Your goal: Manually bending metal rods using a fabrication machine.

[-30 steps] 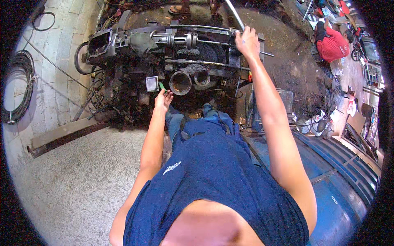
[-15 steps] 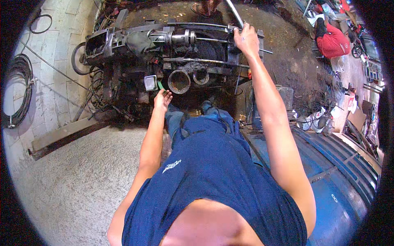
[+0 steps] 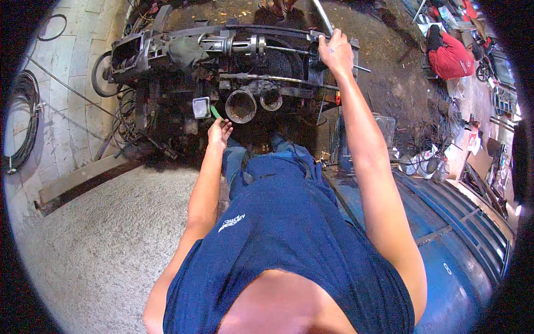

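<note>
A greasy machine (image 3: 289, 78) with long steel rods and a ringed chuck-like part (image 3: 257, 45) stretches across in front of me. At its right end, my right hand (image 3: 336, 54) is closed round the lower end of a shiny metal bar (image 3: 321, 15) that slants up and away. My left hand (image 3: 220, 132) is lower, in front of the machine, its fingers closed on a narrow green piece (image 3: 215, 112) like a handle; its full shape is hidden. Just left of that is a pale square box-like thing (image 3: 201, 108). Two open round pipe ends (image 3: 241, 106) face me right of the left hand.
A dark cloth (image 3: 188, 53) drapes over the machine's left part. Coiled black cable (image 3: 23, 122) hangs on the left wall. A blue ribbed metal panel (image 3: 445, 239) lies at the right. A person in red (image 3: 450, 57) crouches far right; another person's feet (image 3: 273, 8) show beyond the machine.
The view has shifted slightly, so the machine sits a little further left and higher. Both hands keep their holds, with barely any movement.
</note>
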A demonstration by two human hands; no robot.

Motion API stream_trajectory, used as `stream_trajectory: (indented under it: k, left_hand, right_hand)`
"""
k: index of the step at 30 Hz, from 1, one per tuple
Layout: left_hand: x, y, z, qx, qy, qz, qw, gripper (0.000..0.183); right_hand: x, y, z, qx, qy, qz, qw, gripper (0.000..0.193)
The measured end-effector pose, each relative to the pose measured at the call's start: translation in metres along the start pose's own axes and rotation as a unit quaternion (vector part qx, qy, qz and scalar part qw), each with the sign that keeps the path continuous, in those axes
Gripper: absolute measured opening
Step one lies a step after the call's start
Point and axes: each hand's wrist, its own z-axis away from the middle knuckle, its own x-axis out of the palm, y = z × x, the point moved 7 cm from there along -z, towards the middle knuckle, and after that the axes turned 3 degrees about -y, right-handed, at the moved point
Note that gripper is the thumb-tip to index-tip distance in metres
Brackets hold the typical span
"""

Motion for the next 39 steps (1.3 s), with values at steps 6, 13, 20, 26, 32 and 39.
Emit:
stream_trajectory:
  k: [6, 13, 20, 26, 32, 39]
  left_hand:
    - [-0.007, -0.001, 0.001, 0.011, 0.011, -0.041, 0.999, 0.020]
    - [-0.032, -0.015, -0.017, 0.069, -0.008, -0.262, 0.963, 0.028]
    - [-0.076, -0.009, -0.091, 0.162, 0.119, -0.720, 0.664, 0.049]
    - [0.085, 0.088, 0.014, 0.147, -0.022, -0.811, 0.566, 0.055]
    - [0.155, 0.216, 0.092, 0.560, 0.191, -0.677, 0.438, 0.074]
    - [0.144, 0.263, 0.068, 0.634, 0.102, -0.618, 0.453, 0.040]
  right_hand:
    - [0.001, -0.002, 0.000, -0.014, 0.005, 0.005, 1.000, 0.045]
    - [0.003, -0.001, 0.000, -0.013, 0.003, 0.005, 1.000, 0.045]
    - [0.004, -0.031, -0.005, -0.036, -0.019, -0.002, 0.999, 0.048]
    - [0.006, 0.013, -0.002, -0.003, 0.016, 0.029, 0.999, 0.053]
    - [0.006, 0.000, -0.006, -0.015, -0.005, 0.030, 0.999, 0.052]
    - [0.011, 0.005, -0.008, -0.025, 0.015, -0.026, 0.999, 0.052]
